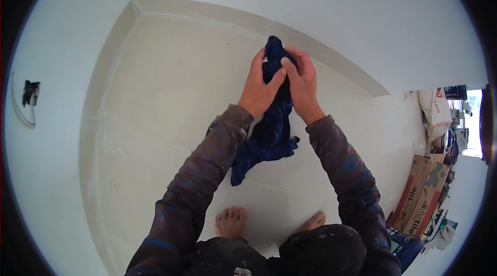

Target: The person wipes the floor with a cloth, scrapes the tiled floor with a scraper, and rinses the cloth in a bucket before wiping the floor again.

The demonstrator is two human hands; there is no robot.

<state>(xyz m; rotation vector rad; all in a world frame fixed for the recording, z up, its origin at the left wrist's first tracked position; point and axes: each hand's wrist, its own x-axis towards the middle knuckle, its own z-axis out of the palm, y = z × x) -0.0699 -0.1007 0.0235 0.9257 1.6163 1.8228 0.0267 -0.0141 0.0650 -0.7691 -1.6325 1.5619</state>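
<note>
Left of the left hand [261, 89], open floor [160, 84] gives passage as far as the left wall [49, 43]. The front wall [310, 12] bars the way ahead, dark blue cloth [269, 136] occupies the middle, and a cardboard box [422, 195] obstructs the far right.

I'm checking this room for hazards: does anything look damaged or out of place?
Yes: on the wall at the picture's left, a pale cable loops loosely beside a ragged dark patch. No cover plate shows, so it looks unfinished.
</note>
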